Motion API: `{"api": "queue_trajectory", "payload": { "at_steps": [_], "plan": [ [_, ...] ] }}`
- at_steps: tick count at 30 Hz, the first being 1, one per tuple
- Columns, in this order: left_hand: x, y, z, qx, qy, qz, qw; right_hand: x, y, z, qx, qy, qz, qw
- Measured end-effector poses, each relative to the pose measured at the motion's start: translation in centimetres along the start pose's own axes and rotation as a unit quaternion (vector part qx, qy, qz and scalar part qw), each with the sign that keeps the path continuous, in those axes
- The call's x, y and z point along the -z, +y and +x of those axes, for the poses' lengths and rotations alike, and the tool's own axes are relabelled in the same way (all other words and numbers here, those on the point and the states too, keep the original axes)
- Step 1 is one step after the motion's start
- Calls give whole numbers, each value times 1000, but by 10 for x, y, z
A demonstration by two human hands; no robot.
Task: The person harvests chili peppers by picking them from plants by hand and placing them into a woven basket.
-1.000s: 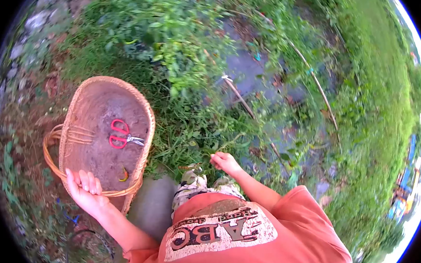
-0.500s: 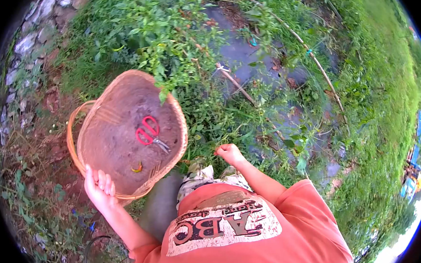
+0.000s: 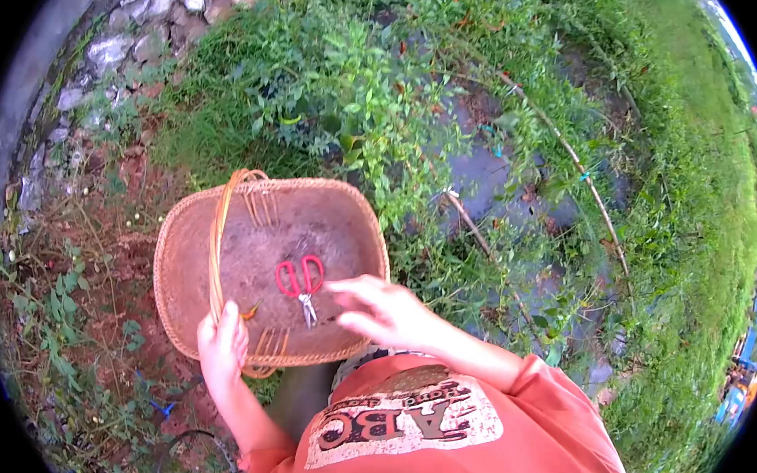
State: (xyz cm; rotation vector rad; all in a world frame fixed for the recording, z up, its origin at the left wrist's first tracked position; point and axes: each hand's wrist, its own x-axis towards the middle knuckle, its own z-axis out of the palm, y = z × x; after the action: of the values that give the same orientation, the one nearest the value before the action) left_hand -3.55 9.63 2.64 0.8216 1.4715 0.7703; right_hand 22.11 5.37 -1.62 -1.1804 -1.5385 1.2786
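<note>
My left hand (image 3: 224, 343) grips the arched handle of a woven basket (image 3: 163, 289) near its lower end. Inside the basket lie scissors with red handles (image 3: 299, 277), blades pointing down towards me. A small orange and green chilli (image 3: 250, 313) rests on the basket floor, just right of the handle. My right hand (image 3: 368, 310) is over the basket's right side, close beside the scissors, with its fingers apart and nothing visible between them.
Leafy green plants (image 3: 361, 90) grow ahead and to the right, over dark sheeting (image 3: 482, 174). A thin wooden stake (image 3: 473, 226) leans among them, and a long curved stick (image 3: 568, 147) stands farther right. Stones (image 3: 110, 53) line the upper left. A black hose (image 3: 158, 462) lies at lower left.
The basket has turned and levelled, shifting right with my left hand on its handle. My right hand has moved left from the plants to over the basket, and its fingers have opened.
</note>
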Motion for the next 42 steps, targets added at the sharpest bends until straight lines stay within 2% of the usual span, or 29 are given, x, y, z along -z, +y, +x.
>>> {"api": "queue_trajectory", "payload": {
  "at_steps": [2, 4, 6, 7, 9, 11, 12, 14, 17, 19, 20, 21, 22, 24, 25, 26, 28, 31, 32, 33, 34, 35, 38, 42],
  "plan": [
    [10, 6, -2, -21, 25, 33, 999, 3, -7, 22, 171, 57, -138, 974],
    [22, 14, -1, -38, 45, 30, 998, 25, -14, 36, 123, 49, -46, 990],
    [39, 25, 1, -47, 46, 31, 997, 51, -14, 55, 71, 139, 55, 986],
    [45, 28, 4, -56, 56, 25, 997, 70, -19, 67, 49, 201, 35, 978],
    [54, 36, 10, -73, 75, 19, 994, 112, -1, 95, 54, 297, 89, 949],
    [64, 45, 20, -83, 92, 34, 992, 150, 14, 133, 10, 377, 217, 900],
    [67, 50, 28, -98, 101, 47, 989, 172, 31, 153, 14, 381, 271, 884],
    [68, 63, 44, -126, 105, 54, 985, 207, 74, 193, 2, 380, 293, 877],
    [83, 81, 86, -139, 94, 58, 984, 240, 132, 258, -138, 315, 234, 909],
    [89, 98, 113, -145, 86, 73, 983, 245, 178, 294, -237, 236, 206, 919],
    [93, 92, 118, -141, 79, 74, 984, 244, 201, 298, -272, 189, 91, 939],
    [101, 100, 134, -124, 97, 77, 985, 243, 217, 311, -258, 74, -148, 952],
    [108, 103, 150, -111, 114, 77, 984, 245, 235, 323, -224, -44, -380, 896],
    [127, 106, 177, -138, 126, 95, 978, 243, 309, 338, -197, -132, -450, 861],
    [135, 115, 178, -80, 157, 146, 973, 242, 342, 343, -188, -159, -473, 846],
    [134, 115, 187, -89, 204, 143, 964, 238, 368, 343, -222, -110, -493, 834],
    [85, 122, 182, -90, 210, 101, 968, 238, 411, 327, -275, -18, -540, 795],
    [102, 113, 200, -129, 201, 111, 965, 235, 425, 333, -327, 61, -577, 746],
    [105, 116, 210, -125, 202, 112, 965, 233, 424, 340, -350, 251, -323, 843],
    [107, 123, 221, -116, 201, 92, 968, 228, 415, 350, -336, 414, -33, 845],
    [112, 125, 233, -108, 204, 74, 970, 216, 416, 362, -286, 532, 264, 752],
    [110, 131, 242, -115, 183, 31, 976, 215, 405, 364, -301, 526, 267, 749],
    [84, 177, 254, -67, 190, 71, 977, 212, 353, 366, -294, 542, 280, 736],
    [86, 207, 275, -75, 167, 63, 981, 226, 366, 354, -241, 555, 290, 742]
  ]
}}
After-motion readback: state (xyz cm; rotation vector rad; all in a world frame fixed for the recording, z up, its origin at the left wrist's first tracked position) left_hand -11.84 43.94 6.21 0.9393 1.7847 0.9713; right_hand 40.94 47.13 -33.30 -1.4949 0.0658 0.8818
